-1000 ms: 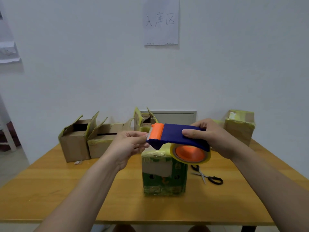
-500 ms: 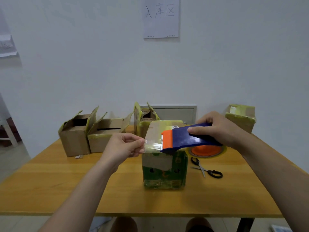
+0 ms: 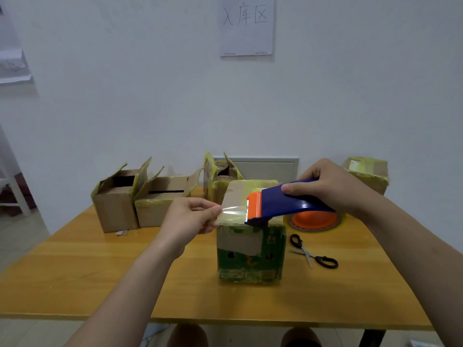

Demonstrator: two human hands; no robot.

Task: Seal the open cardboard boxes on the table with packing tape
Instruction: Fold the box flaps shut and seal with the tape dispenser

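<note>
**Writing.** A sheet [image 3: 246, 26] on the white wall bears the handwritten characters 入库区. A second sheet [image 3: 13, 63] hangs at the far left, and its marks are illegible. Print on the green box [image 3: 250, 256] is too blurred to read.

**Surface and room.** A wooden table [image 3: 75, 271] stands against the wall, with a grey panel [image 3: 265, 167] behind it. Scissors [image 3: 313, 251] lie open on the table, just right of the green box.

**Containers.**
- Three brown boxes stand at the back with flaps up: the left box [image 3: 115, 204], the middle box [image 3: 160, 209] and the rear box [image 3: 220, 181]. Their interiors are dark, so the contents cannot be told.
- A taped box [image 3: 368, 174] stands closed at the back right.
- The green box stands mid-table with its top closed.

**Hands.**
- The right hand [image 3: 333, 186] grips the blue dispenser [image 3: 288, 200] from above, fingers curled round its body. The dispenser's orange head is over the near top edge of the green box. The roll [image 3: 314, 219] hangs to the right of the box.
- The left hand [image 3: 190, 216] pinches the free end of the tape [image 3: 233, 212] between thumb and fingers. The strip is stretched from the hand to the head.
</note>
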